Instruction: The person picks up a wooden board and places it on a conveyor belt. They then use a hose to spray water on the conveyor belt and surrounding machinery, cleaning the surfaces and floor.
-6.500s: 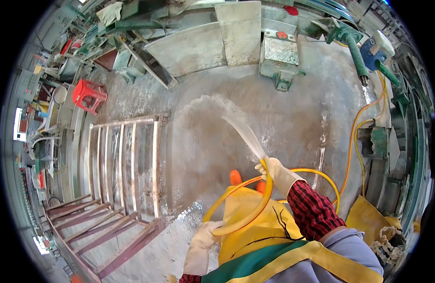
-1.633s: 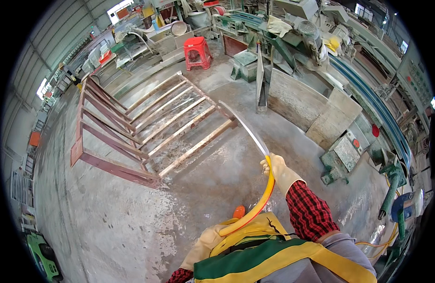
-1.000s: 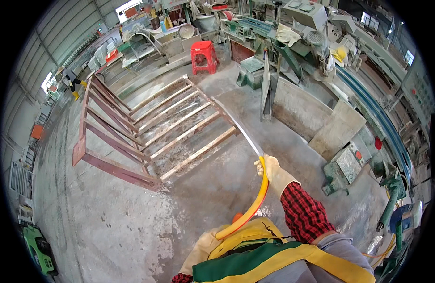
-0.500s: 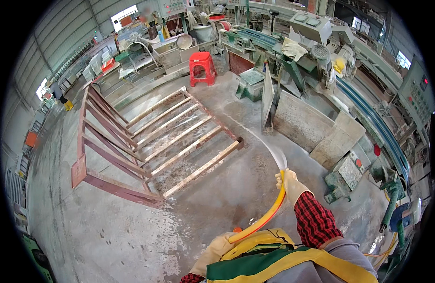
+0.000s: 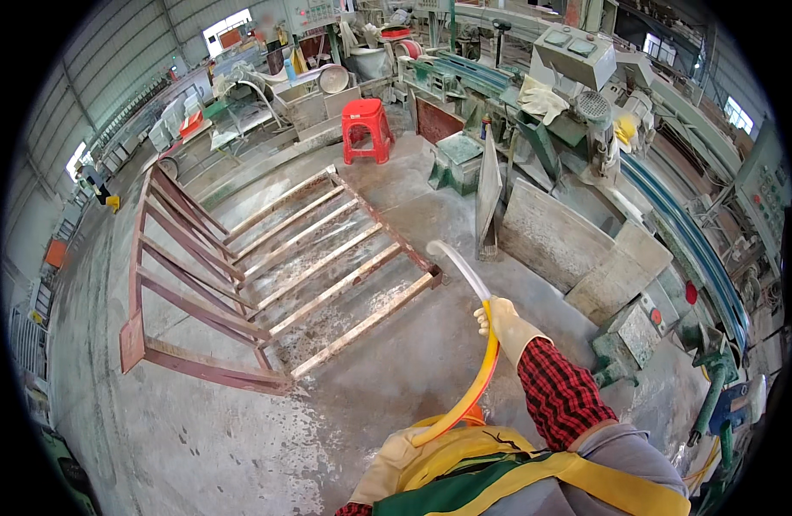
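My right hand (image 5: 504,322), in a pale rubber glove with a red checked sleeve behind it, grips a yellow hose (image 5: 473,387) near its end. A jet of water (image 5: 458,265) leaves the hose and arcs toward the corner of a rusty metal rack frame (image 5: 267,275) lying on the wet concrete floor (image 5: 198,430). My left hand (image 5: 387,469), also gloved, sits low against my yellow apron beside the lower run of the hose; whether it grips the hose is hidden.
A red plastic stool (image 5: 366,129) stands beyond the rack. Grey stone slabs (image 5: 550,236) lean against green machinery (image 5: 576,112) on the right. A green valve fitting (image 5: 709,387) stands at right. Benches and clutter line the far wall.
The view has swung from the slabs and machines round to the rack. The water jet now points at the rack's near corner, and my right hand has risen slightly.
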{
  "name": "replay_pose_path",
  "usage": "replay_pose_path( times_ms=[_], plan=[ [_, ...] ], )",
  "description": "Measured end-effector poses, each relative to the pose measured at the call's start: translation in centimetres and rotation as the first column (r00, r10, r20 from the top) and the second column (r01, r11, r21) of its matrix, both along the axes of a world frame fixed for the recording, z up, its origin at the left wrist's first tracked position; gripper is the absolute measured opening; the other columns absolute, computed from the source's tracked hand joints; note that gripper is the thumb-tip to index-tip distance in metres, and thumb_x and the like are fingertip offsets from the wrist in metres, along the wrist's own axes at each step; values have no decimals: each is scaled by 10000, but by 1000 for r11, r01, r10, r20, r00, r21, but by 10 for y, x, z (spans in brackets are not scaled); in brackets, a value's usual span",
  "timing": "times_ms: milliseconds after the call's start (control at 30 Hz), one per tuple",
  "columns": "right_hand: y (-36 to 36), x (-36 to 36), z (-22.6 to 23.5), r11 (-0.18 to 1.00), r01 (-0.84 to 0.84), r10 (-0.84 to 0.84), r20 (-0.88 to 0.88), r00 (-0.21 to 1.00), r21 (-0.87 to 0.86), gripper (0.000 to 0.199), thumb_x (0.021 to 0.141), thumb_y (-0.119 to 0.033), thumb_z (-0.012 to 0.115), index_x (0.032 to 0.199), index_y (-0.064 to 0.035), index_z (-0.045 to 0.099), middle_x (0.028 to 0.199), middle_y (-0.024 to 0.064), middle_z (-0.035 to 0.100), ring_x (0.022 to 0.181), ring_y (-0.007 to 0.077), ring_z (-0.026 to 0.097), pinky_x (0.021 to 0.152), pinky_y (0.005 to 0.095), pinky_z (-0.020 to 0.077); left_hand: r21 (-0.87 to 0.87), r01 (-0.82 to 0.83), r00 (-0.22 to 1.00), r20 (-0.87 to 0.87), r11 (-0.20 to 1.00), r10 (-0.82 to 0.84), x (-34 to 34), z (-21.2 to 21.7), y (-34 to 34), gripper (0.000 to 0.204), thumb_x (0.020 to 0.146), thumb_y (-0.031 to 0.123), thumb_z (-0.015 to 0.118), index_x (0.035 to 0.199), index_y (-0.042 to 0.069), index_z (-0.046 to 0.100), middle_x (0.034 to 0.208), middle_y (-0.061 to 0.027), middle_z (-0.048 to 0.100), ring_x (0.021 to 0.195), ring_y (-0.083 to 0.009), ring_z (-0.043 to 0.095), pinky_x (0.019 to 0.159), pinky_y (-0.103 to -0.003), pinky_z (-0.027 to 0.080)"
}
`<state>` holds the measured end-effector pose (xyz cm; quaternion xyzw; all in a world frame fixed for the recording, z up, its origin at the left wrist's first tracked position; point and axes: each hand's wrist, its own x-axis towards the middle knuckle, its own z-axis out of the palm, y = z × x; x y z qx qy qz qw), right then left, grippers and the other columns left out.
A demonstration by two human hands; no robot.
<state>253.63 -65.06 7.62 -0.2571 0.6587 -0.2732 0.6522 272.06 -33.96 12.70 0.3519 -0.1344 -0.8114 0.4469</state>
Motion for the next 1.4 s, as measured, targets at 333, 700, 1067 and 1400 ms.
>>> replay_pose_path(
  times_ms=[333, 700, 1067, 1400],
  plan=[
    [-41, -31, -56, 984, 146, -151, 46, 987, 97, 514, 977, -388, 355, 748, -19, 630, 592, 78, 556, 443, 186, 496, 458, 362, 505, 44, 125, 784, 607, 991, -126, -49, -11, -36, 233, 936, 163, 597, 1136, 66, 666, 1004, -28, 669, 949, -110, 576, 858, -289, 457],
    [-60, -54, -105, 957, 198, -217, 70, 974, 214, 529, 972, -433, 361, 754, -41, 642, 573, 87, 573, 418, 198, 510, 441, 381, 516, 145, 82, 803, 576, 986, -151, -80, -19, -61, 287, 950, 163, 516, 1190, 36, 610, 1095, -96, 637, 1029, -194, 573, 923, -347, 450],
    [-88, -35, -80, 966, 197, -211, 73, 975, 166, 578, 965, -447, 349, 698, -31, 648, 552, 71, 550, 426, 199, 494, 469, 373, 520, 244, -54, 775, -601, 968, 195, -69, -78, -44, 370, 973, 124, 419, 1292, -22, 533, 1257, -196, 593, 1182, -297, 561, 1050, -418, 429],
    [-93, -11, -79, 955, 236, -270, 196, 943, 180, 583, 985, -471, 308, 709, -54, 607, 532, 59, 514, 415, 193, 470, 454, 372, 486, 77, 368, 297, 935, 927, -196, -69, -64, -38, 251, 977, 145, 467, 1147, 57, 629, 1108, -69, 666, 1014, -175, 622, 889, -331, 477]
  ],
)
